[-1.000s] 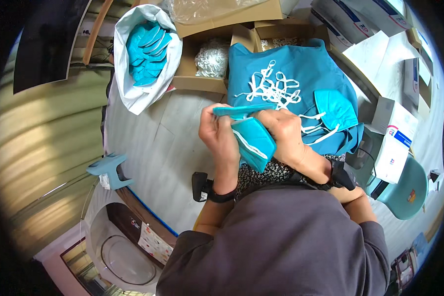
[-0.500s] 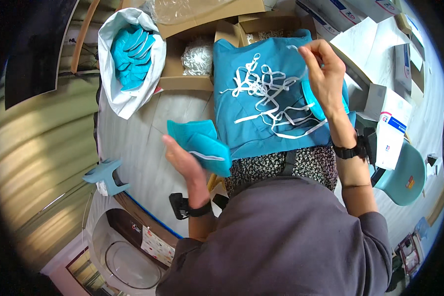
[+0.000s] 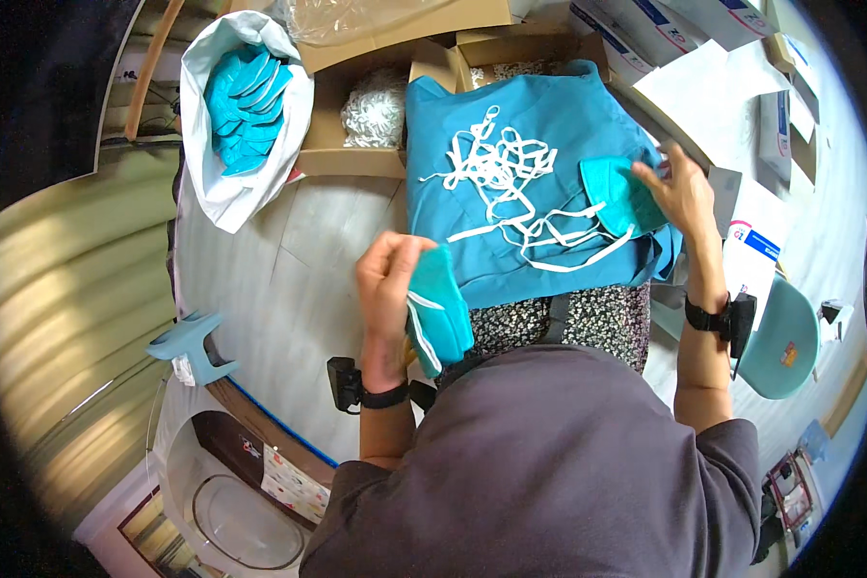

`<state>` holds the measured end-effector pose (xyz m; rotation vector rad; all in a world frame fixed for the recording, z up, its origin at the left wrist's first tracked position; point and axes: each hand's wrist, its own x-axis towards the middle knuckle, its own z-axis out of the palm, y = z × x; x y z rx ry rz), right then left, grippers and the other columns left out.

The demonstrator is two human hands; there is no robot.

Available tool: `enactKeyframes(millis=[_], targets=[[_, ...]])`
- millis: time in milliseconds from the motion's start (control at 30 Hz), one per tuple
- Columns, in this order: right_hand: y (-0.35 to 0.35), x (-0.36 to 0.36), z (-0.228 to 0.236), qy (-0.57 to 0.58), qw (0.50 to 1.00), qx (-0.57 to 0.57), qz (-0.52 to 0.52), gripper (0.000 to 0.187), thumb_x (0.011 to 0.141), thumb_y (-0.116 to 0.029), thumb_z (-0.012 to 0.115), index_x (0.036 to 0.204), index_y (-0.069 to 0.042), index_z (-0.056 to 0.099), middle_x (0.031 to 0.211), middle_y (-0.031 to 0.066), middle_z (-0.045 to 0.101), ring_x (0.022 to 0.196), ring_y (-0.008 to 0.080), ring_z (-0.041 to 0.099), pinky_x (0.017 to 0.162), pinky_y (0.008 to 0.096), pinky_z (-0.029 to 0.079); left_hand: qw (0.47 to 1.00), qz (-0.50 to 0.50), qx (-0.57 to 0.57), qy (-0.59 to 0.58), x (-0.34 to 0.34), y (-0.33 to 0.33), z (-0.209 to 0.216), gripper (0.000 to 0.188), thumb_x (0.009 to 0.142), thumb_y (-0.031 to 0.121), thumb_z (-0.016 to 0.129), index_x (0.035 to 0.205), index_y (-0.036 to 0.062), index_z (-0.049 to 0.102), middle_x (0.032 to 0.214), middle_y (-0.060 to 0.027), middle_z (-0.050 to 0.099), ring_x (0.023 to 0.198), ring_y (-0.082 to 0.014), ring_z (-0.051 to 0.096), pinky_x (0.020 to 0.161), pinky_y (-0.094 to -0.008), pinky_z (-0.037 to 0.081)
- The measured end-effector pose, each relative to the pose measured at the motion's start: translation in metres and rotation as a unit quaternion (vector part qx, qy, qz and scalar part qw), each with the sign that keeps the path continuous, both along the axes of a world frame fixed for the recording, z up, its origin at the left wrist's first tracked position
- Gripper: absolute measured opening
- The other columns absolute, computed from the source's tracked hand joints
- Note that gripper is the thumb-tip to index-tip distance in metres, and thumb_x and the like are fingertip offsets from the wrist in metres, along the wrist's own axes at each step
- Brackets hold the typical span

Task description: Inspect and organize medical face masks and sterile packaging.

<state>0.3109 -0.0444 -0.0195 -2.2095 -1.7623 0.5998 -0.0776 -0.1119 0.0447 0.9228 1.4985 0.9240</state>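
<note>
My left hand [image 3: 387, 284] is closed on a small stack of folded teal face masks [image 3: 441, 323], thumb on top, with white edging showing along their side. The masks hang toward my lap. My right hand [image 3: 684, 193] is at the upper right edge of another teal face mask [image 3: 612, 193], fingers apart and the thumb over its edge. That mask lies on a blue-teal cloth [image 3: 549, 265] spread in front of me. A tangle of white straps [image 3: 496, 169] lies on the cloth, and several of them run to the mask at right.
At the far left, a white bag [image 3: 195, 125] holds many teal masks. Beside it an open cardboard box [image 3: 347, 162] contains a white heap of cord-like pieces [image 3: 374, 111]. White boxes [image 3: 751, 241] stand at right, near a teal chair [image 3: 785, 347]. A blue-grey stool [image 3: 193, 347] is at left.
My right hand has let go of a white strap and moved right and down to the edge of the mask. My left hand has turned inward and raised the folded masks' grip, tilting them upright.
</note>
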Motion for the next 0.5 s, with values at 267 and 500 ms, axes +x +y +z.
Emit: enactKeyframes(millis=[267,500], targets=[[-0.014,-0.026,0.024,0.358,0.925,0.131,0.018,0.01,0.087,-0.004,0.07,0.094,0.001,0.066,0.08,-0.0004,0.061,0.076,0.0079,0.054,0.071,0.024,0.045,0.976,-0.206,0.068,-0.026,0.035,0.023,0.005,0.019,0.089,-0.002,0.067,0.107,-0.0044,0.065,0.103,-0.0137,0.07,0.096,-0.0172,0.068,0.081,-0.0293,0.056],[0.014,-0.053,0.068,0.422,0.864,0.182,0.206,0.008,0.086,-0.002,0.068,0.093,0.002,0.067,0.091,0.0079,0.066,0.087,0.018,0.06,0.08,0.03,0.047,0.954,-0.224,0.189,0.065,0.071,0.047,0.02,0.036,0.086,0.002,0.072,0.122,-0.0001,0.065,0.119,-0.0104,0.069,0.102,-0.0146,0.065,0.074,-0.0265,0.055]])
